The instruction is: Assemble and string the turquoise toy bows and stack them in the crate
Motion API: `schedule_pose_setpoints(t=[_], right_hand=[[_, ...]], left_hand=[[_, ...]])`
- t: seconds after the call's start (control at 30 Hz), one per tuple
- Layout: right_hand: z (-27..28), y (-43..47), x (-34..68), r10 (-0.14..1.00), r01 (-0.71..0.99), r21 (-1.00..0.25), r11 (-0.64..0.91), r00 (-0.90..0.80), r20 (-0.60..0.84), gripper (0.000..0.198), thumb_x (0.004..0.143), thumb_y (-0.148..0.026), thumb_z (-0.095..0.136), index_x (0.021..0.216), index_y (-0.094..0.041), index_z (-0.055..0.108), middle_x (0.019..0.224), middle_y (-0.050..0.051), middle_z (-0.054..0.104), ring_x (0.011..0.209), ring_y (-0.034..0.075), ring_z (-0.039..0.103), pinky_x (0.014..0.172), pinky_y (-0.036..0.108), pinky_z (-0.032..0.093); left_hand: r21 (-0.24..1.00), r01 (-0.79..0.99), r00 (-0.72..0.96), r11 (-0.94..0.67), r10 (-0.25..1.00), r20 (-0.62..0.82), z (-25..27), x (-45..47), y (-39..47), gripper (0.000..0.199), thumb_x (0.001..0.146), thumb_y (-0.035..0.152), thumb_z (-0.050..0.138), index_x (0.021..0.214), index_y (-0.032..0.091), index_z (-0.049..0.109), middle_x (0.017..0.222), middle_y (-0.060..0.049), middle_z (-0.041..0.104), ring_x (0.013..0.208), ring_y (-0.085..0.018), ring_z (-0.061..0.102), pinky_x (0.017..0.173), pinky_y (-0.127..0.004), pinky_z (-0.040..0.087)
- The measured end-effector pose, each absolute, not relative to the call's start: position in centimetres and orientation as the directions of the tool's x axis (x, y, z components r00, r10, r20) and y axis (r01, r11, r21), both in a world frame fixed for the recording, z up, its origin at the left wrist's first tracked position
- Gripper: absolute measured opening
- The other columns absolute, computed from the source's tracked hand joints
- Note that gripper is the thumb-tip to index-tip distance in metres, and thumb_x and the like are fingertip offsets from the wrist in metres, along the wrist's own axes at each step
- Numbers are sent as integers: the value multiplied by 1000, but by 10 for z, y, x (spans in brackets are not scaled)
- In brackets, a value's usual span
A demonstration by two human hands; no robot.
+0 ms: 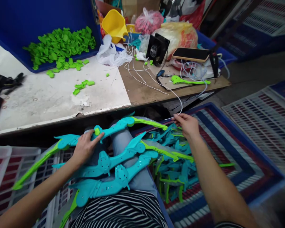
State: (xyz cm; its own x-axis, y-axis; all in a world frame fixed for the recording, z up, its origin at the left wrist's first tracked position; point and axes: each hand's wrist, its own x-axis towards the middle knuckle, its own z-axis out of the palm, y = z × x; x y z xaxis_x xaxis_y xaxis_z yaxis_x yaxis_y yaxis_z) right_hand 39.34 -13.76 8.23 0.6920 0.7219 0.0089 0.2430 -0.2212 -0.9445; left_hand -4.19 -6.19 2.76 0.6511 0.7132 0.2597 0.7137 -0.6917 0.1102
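Three turquoise toy bows with lime-green limb ends lie across my lap. My left hand (85,146) is closed on the middle of the farthest toy bow (115,127), its thumb and fingers beside a small green piece (97,131). To the right, my right hand (187,126) pinches a thin white cord (179,103) near the green limb tip. That cord runs back up onto the table. Nearer my body rest a second toy bow (118,158) and a third toy bow (133,169), touched by neither hand.
Green plastic pieces (64,46) fill part of a blue bin (4,30) on the table (49,98); several lie loose. A small black fan (157,49) and a phone (191,53) stand farther right. A blue crate (242,152) beside my legs holds more turquoise and green parts (178,171).
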Motion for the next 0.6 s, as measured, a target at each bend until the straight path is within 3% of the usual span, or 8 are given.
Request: schedule_pose_setpoints(t=[0.17, 0.27, 0.33, 0.43, 0.5, 0.6], right_hand=[[115, -168, 373, 792, 328, -921, -210, 610, 37, 34, 60, -49, 74, 67, -18, 64, 60, 3, 65, 48, 11, 51, 44, 23, 39], [120, -179, 359, 821, 402, -887, -227, 569, 48, 32, 65, -50, 71, 68, -18, 64, 61, 3, 65, 50, 12, 54, 48, 24, 42], [117, -185, 355, 839, 434, -868, -240, 543, 40, 32, 67, -51, 69, 68, -19, 64, 61, 2, 65, 51, 13, 54, 49, 25, 43], [108, -189, 353, 834, 437, -865, -248, 550, 39, 34, 68, -52, 67, 67, -18, 63, 60, 3, 65, 51, 14, 54, 50, 26, 44], [101, -190, 353, 823, 434, -868, -242, 566, 53, 34, 69, -52, 65, 66, -18, 63, 60, 3, 65, 52, 14, 55, 51, 26, 44], [94, -191, 354, 819, 451, -858, -245, 570, 65, 32, 70, -49, 63, 68, -18, 64, 60, 3, 65, 53, 14, 54, 52, 26, 43]], left_hand=[[220, 611, 687, -761, 647, 329, 36, -41, -76, 45, 82, 15, 51, 125, 26, 57, 136, -16, 43, 124, -37, 41, 96, -56, 42], [387, 486, 710, -784, 612, 349, 58, -19, -79, 37, 85, 18, 48, 119, 24, 60, 129, -14, 52, 120, -31, 47, 100, -51, 42], [547, 436, 726, -715, 638, 256, 66, 8, -80, 35, 88, 25, 46, 120, 22, 59, 122, -12, 58, 114, -27, 54, 98, -45, 45], [750, 421, 773, -511, 635, -1, 63, 55, -83, 48, 88, 39, 49, 129, 15, 52, 124, -13, 59, 113, -26, 56, 98, -42, 46], [808, 426, 805, -407, 578, -134, 56, 80, -87, 58, 84, 43, 54, 132, 11, 49, 128, -16, 56, 117, -29, 54, 101, -42, 43], [840, 421, 841, -343, 495, -219, 50, 96, -95, 59, 80, 39, 60, 132, 12, 50, 131, -16, 55, 120, -29, 51, 105, -42, 40]])
